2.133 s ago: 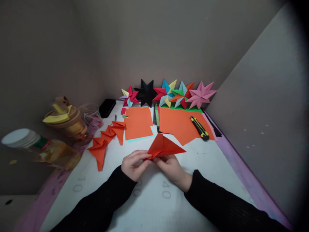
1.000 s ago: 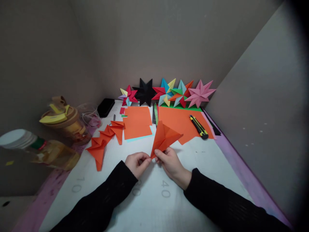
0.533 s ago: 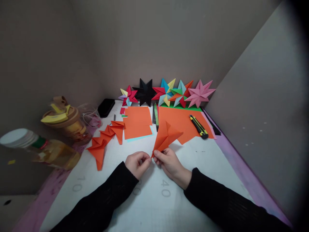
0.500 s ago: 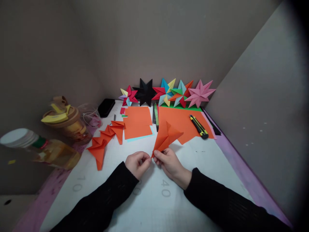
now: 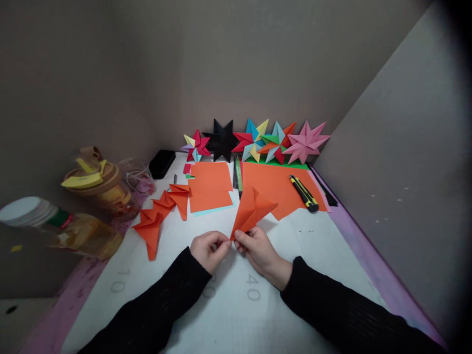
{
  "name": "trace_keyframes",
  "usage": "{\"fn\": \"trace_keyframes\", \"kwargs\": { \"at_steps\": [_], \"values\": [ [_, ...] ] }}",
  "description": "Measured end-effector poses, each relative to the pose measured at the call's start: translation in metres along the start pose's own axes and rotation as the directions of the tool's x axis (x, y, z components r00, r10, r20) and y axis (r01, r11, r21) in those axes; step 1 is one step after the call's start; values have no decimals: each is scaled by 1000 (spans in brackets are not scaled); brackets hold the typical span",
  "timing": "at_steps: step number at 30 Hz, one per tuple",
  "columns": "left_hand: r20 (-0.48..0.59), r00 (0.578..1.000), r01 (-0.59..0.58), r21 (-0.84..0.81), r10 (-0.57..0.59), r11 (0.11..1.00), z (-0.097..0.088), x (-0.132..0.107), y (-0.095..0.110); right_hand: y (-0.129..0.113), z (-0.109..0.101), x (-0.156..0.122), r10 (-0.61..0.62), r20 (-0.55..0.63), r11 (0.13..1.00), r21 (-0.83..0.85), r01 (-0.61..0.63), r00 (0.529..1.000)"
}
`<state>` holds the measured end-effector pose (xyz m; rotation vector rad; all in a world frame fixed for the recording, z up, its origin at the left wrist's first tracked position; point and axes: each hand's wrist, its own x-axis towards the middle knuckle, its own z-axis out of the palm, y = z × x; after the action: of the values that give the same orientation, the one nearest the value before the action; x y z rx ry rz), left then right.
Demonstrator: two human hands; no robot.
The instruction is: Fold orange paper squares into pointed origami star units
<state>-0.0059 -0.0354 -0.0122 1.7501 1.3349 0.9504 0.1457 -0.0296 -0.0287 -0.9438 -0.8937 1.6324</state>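
Observation:
A folded orange paper piece stands up off the white mat, its narrow tip pointing down between my hands. My right hand pinches that lower tip with thumb and fingers. My left hand is curled closed right beside it, its fingertips meeting the same tip. Several finished orange folded pieces lie in a row to the left. Flat orange sheets and a larger orange sheet lie behind.
Colourful paper stars lean on the back wall. A yellow-black utility knife lies on the large sheet. A black case, a jar and a bottle sit at the left. Walls close in on both sides.
The orange piece has turned from lying flat and pointing right to standing more upright. Both hands shifted slightly and now pinch its lower tip; over the last half second almost nothing moved.

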Motion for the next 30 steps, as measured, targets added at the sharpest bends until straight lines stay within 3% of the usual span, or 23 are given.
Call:
{"fn": "trace_keyframes", "kwargs": {
  "at_steps": [10, 26, 30],
  "values": [
    [-21, 999, 28, -47, -29, 999, 0, 1, 1, 3, -1, -1, -14, -1, 999, -29, 14, 1000],
    [-27, 1000, 11, -68, -13, 998, -1, 1, 2, 3, -2, 0, -37, -121, 999, 16, 39, 992],
    [-13, 999, 35, -81, -36, 996, -1, 1, 2, 4, -3, 0, -30, -81, 1000, -5, 30, 996]
  ]
}}
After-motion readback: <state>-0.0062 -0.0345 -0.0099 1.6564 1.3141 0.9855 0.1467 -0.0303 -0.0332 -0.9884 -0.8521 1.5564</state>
